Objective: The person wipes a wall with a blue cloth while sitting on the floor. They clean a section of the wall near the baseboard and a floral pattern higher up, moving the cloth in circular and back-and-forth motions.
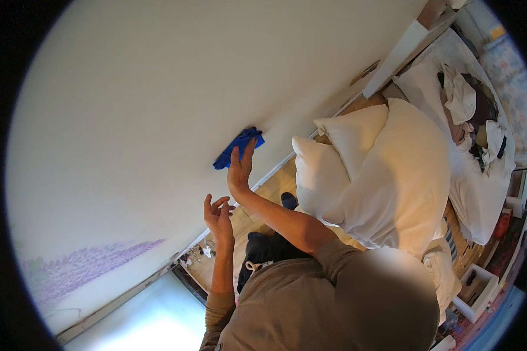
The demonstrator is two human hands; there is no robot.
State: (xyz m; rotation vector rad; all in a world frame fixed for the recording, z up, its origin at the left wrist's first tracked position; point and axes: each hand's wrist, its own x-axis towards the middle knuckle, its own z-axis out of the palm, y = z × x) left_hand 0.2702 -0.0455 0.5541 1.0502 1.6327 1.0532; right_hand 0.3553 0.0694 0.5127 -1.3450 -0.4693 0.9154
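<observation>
My right hand [240, 173] presses a folded blue cloth [233, 151] flat against an off-white wall [149, 114]. Its thumb and fingers lie spread over the cloth, and the palm side is hidden. Lower and to the left, my left hand [218, 219] is raised near the wall with nothing in it. The fingers of that hand are apart and slightly curled.
White pillows or stuffed bedding [391, 175] are heaped on the right. Beyond them, clothes [461, 96] lie on a white-covered bed [474, 197]. A purple floral pattern [92, 267] marks the lower wall. An open white drawer [476, 294] stands at lower right.
</observation>
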